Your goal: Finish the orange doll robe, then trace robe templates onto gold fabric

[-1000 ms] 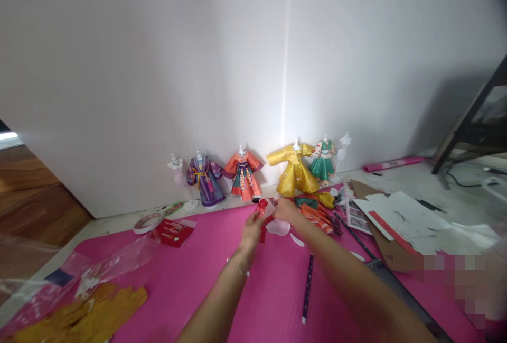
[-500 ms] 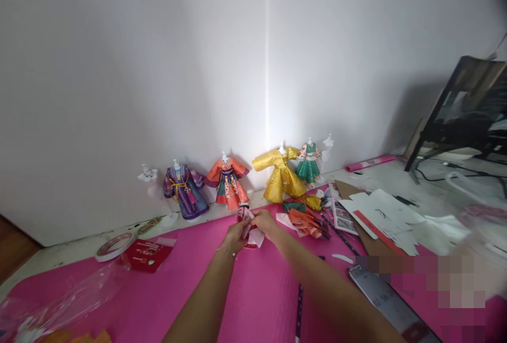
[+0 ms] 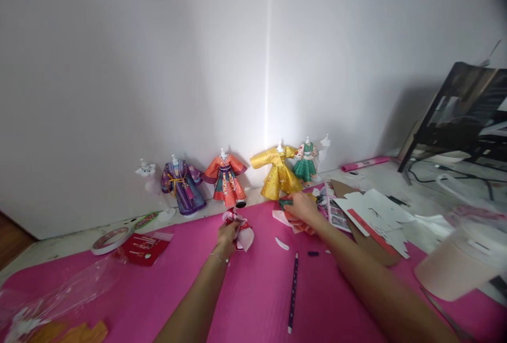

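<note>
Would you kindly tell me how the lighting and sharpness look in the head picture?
In the head view, a bright vertical streak crosses the wall, a soft shadow falls beside the dark stand, and the pale container looks blurred.

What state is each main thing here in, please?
Left hand: closed on red cloth
Red cloth: bunched
Right hand: touching cloth pile, grip unclear
Cloth pile: crumpled
Purple robe: upright
Coral robe: upright
Yellow robe: upright, sleeves spread
Green dress: upright
Dotted stick: lying flat
Tape roll: lying flat
</note>
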`<action>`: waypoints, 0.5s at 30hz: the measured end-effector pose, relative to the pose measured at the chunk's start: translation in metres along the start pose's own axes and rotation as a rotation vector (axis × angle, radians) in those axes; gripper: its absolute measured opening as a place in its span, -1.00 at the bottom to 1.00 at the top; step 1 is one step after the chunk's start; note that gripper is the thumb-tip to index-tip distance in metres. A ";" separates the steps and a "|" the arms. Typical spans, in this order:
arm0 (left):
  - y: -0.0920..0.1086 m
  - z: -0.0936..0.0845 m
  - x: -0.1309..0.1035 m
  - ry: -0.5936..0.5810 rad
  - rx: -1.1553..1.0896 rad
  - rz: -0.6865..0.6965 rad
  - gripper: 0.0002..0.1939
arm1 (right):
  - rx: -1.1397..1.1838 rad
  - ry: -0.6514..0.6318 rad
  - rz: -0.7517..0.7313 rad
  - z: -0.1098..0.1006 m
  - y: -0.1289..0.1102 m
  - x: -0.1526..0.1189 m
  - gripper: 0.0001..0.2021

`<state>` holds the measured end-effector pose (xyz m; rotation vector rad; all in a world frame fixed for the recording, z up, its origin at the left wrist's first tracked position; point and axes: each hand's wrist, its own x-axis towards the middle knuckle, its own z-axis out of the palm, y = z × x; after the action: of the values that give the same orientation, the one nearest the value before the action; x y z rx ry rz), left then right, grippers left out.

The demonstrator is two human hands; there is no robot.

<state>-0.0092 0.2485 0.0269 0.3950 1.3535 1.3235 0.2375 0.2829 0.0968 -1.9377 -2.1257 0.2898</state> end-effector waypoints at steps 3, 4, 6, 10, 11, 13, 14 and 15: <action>-0.006 -0.006 -0.005 -0.017 0.036 0.005 -0.69 | -0.073 -0.018 0.079 0.006 0.020 -0.004 -0.40; -0.009 -0.007 -0.006 -0.019 0.051 0.001 -0.69 | -0.088 -0.028 0.089 0.012 0.022 -0.005 -0.37; -0.014 -0.007 -0.007 -0.022 0.080 -0.001 -0.70 | -0.110 -0.042 0.092 0.026 0.022 -0.006 -0.42; -0.019 -0.009 -0.004 -0.034 0.129 0.015 -0.73 | -0.135 -0.040 0.078 0.043 0.025 0.002 -0.66; -0.020 -0.010 -0.003 -0.037 0.141 0.019 -0.74 | -0.138 -0.040 0.080 0.043 0.028 0.005 -0.69; -0.022 -0.011 0.000 -0.039 0.160 0.030 -0.75 | -0.142 -0.042 0.092 0.042 0.034 0.013 -0.71; -0.023 -0.012 0.002 -0.040 0.167 0.040 -0.76 | -0.145 -0.043 0.100 0.042 0.037 0.017 -0.71; -0.024 -0.012 0.004 -0.042 0.171 0.055 -0.76 | -0.148 -0.042 0.110 0.041 0.040 0.020 -0.71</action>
<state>-0.0099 0.2384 0.0013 0.5769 1.4337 1.2414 0.2609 0.3078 0.0466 -2.1536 -2.1254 0.2004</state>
